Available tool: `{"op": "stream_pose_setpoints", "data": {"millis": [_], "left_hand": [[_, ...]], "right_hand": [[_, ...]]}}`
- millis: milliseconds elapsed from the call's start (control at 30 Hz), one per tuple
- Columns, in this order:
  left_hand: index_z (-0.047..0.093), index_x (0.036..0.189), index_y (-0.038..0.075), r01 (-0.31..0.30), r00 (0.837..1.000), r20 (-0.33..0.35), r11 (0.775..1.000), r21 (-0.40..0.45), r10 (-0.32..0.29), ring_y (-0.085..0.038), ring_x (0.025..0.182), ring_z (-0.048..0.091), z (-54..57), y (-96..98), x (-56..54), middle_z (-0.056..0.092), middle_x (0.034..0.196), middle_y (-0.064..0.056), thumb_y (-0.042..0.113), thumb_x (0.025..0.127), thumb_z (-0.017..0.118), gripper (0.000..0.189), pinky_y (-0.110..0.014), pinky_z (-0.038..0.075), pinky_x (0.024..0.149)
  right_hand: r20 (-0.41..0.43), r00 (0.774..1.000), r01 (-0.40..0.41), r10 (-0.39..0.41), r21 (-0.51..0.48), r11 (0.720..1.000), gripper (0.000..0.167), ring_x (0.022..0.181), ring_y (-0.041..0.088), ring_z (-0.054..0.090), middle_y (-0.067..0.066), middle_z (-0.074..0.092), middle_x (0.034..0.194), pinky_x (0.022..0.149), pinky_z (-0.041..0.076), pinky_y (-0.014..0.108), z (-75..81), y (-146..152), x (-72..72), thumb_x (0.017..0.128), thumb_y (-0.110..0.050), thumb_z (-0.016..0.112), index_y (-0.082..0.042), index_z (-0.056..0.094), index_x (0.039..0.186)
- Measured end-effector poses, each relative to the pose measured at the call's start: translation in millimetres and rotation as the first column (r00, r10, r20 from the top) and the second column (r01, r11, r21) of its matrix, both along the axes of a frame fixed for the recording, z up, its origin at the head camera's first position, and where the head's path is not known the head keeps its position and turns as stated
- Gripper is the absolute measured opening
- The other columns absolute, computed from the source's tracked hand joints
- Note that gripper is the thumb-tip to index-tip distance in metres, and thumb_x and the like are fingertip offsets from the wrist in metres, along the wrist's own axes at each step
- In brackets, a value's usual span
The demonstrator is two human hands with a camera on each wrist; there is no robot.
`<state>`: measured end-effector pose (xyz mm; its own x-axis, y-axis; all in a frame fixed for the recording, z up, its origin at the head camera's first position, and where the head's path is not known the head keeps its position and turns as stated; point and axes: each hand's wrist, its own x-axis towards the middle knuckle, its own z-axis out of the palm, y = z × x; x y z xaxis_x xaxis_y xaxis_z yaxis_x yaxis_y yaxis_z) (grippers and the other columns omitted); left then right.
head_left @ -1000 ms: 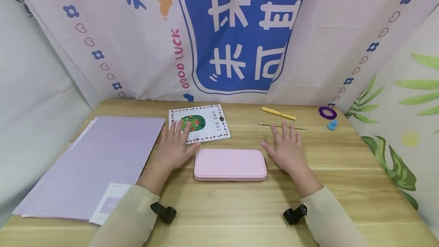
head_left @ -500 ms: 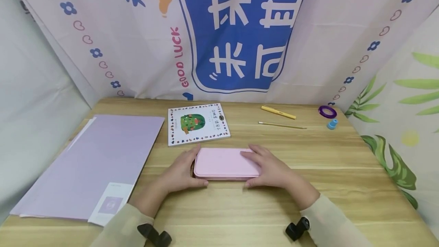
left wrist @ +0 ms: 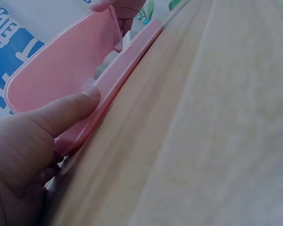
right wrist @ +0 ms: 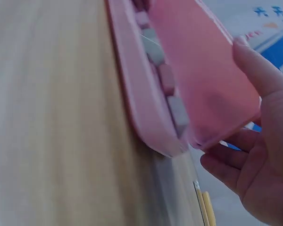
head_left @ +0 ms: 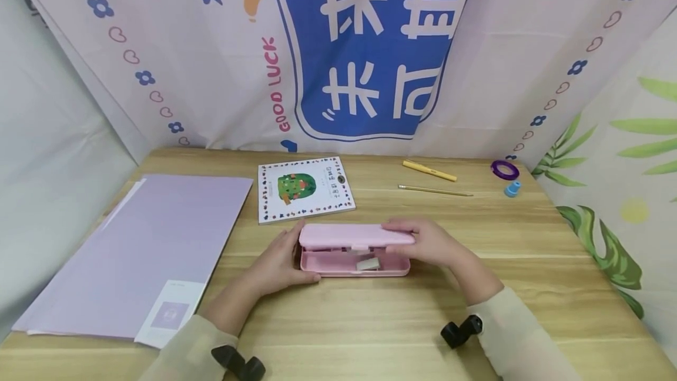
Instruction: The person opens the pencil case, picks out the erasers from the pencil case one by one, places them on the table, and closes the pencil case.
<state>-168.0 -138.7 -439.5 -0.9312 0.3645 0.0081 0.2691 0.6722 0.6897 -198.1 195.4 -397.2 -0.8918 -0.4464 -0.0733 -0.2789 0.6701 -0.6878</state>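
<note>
A pink pencil case (head_left: 355,273) lies on the wooden table in front of me, its hinged lid (head_left: 338,235) lifted partway. My left hand (head_left: 277,261) grips the left end of the base, with the thumb along the front wall. At the right end my right hand (head_left: 429,241) holds the raised lid between thumb and fingers; the right wrist view shows the thumb (right wrist: 259,66) on the lid's inner side. Inside the case sits a whitish block like an eraser (head_left: 368,264). Other small grey and pink pieces inside are partly hidden by the front wall.
Behind the case lies a picture book (head_left: 312,193). A yellow pen (head_left: 429,170) and a gold pencil (head_left: 436,190) are at back right, then a purple ring (head_left: 505,170) and a small blue piece (head_left: 512,189). Large lilac folders (head_left: 143,251) cover the left side.
Both hands came from flat on the table beside the case to its two ends. The right hand has since raised the lid, and the inside now shows.
</note>
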Motion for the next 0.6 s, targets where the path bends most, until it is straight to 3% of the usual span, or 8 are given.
{"op": "stream_pose_setpoints", "data": {"millis": [133, 267, 433, 600], "left_hand": [[0.017, 0.156, 0.002, 0.022, 1.000, 0.019, 1.000, 0.023, -0.022, -0.039, 0.145, 0.030, 0.4, -3.5, 0.5, 0.035, 0.157, -0.018, 0.046, 0.070, 0.086, 0.119, -0.056, 0.015, 0.123], [0.028, 0.154, 0.007, 0.024, 0.999, 0.040, 0.998, 0.050, -0.026, -0.038, 0.143, 0.035, 1.9, -7.2, 1.8, 0.038, 0.155, -0.017, 0.042, 0.073, 0.084, 0.105, -0.056, 0.025, 0.120], [0.038, 0.149, 0.010, 0.030, 0.999, 0.042, 0.997, 0.065, -0.033, -0.038, 0.140, 0.040, 1.9, -10.3, 2.1, 0.044, 0.150, -0.017, 0.038, 0.074, 0.083, 0.092, -0.055, 0.033, 0.116], [0.043, 0.146, 0.009, 0.027, 0.999, 0.025, 0.997, 0.072, -0.028, -0.036, 0.140, 0.040, 1.9, -11.8, 1.8, 0.046, 0.149, -0.015, 0.036, 0.073, 0.084, 0.088, -0.054, 0.032, 0.117]], "right_hand": [[0.014, 0.995, 0.104, -0.103, -0.130, 0.986, 0.042, 0.110, 0.025, 0.063, 0.016, 0.066, 0.125, 0.093, 0.054, 0.038, 4.0, 11, -8.9, 0.094, -0.034, 0.065, -0.008, 0.064, 0.128], [0.002, 0.984, 0.170, -0.176, -0.260, 0.950, 0.036, 0.099, 0.010, 0.064, 0.022, 0.066, 0.119, 0.088, 0.056, 0.028, 4.6, 14, -19.4, 0.102, -0.024, 0.053, 0.002, 0.060, 0.126], [0.061, 0.954, 0.294, -0.293, -0.379, 0.878, 0.036, 0.086, 0.001, 0.064, 0.024, 0.066, 0.112, 0.080, 0.058, 0.026, 1.3, 9, -31.8, 0.103, -0.020, 0.050, 0.007, 0.057, 0.126], [0.126, 0.925, 0.376, -0.359, -0.447, 0.812, 0.035, 0.073, 0.003, 0.063, 0.003, 0.067, 0.086, 0.068, 0.055, 0.020, -14.7, 1, -46.3, 0.101, -0.015, 0.053, 0.007, 0.055, 0.128]]}}
